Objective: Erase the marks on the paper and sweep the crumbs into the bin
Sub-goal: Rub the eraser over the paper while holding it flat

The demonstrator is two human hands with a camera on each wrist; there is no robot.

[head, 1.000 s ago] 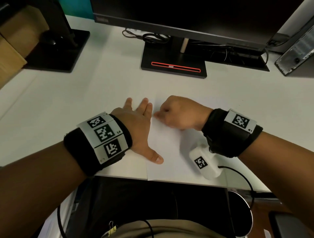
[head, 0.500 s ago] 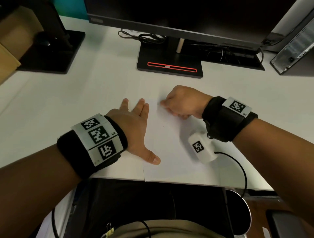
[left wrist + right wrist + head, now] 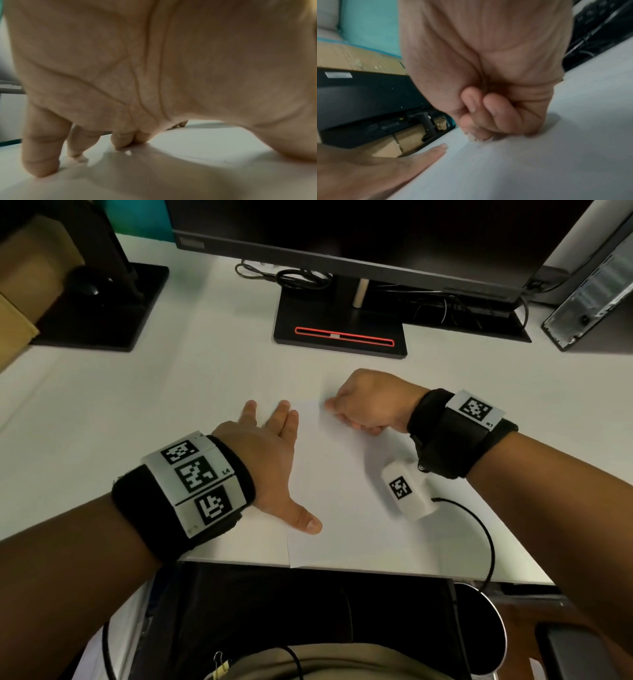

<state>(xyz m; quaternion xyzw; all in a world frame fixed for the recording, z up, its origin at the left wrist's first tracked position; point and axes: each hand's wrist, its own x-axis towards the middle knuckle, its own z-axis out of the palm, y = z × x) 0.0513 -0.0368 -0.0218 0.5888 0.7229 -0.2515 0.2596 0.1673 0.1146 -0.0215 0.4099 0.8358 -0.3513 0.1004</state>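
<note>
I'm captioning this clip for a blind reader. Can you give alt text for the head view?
On a white desk, a flat left hand presses the edge of a white paper sheet while the curled right hand rubs a small white eraser near its top. A black monitor stand sits behind.

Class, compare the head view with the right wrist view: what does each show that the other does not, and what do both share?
Head view only: the bin below the desk edge and the whole sheet of paper.
Right wrist view only: the small white eraser pinched under the right hand.
Both: the left hand lying flat at the paper's edge.
</note>
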